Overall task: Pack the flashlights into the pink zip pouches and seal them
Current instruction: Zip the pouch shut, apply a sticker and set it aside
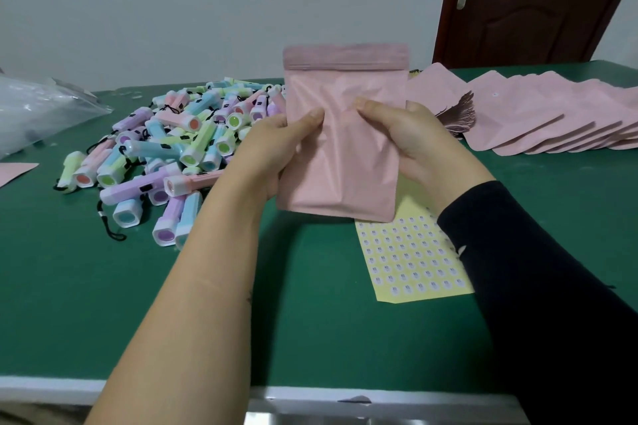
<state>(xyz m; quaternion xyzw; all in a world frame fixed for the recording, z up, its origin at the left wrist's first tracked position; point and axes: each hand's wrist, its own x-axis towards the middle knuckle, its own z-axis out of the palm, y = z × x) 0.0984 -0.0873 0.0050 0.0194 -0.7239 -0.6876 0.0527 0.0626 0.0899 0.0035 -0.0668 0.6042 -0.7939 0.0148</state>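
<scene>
Pouch (345,148): one pink zip pouch is held upright above the worktop (310,338), zip strip at the top. The left hand (272,148) grips its left edge and the right hand (421,145) grips its right edge. On each hand the thumb presses the front and the fingers curl round behind, so both are closed on the pouch and neither is free.

The top edge looks flat and closed, but whether the zip is pressed shut cannot be told. The lower part shows creases and a slight fullness. This may mean a flashlight is inside, though nothing of one can be seen through the pink film.

Left of the pouch, the flashlights (172,148) lie in a big loose heap of pastel bodies with black cords, none of them bagged. Further left sits a clear bag (41,110). Right of the pouch, a pouch stack (552,117) is fanned out flat. These look empty, and no finished packs can be picked out anywhere. Just below the pouch, partly under it, lies a yellow sticker sheet (407,259) with rows of small round labels.

As a judgement, the job is near its start. At most this one pouch is at the filling or sealing step, and almost the whole heap is left to pack and seal.
</scene>
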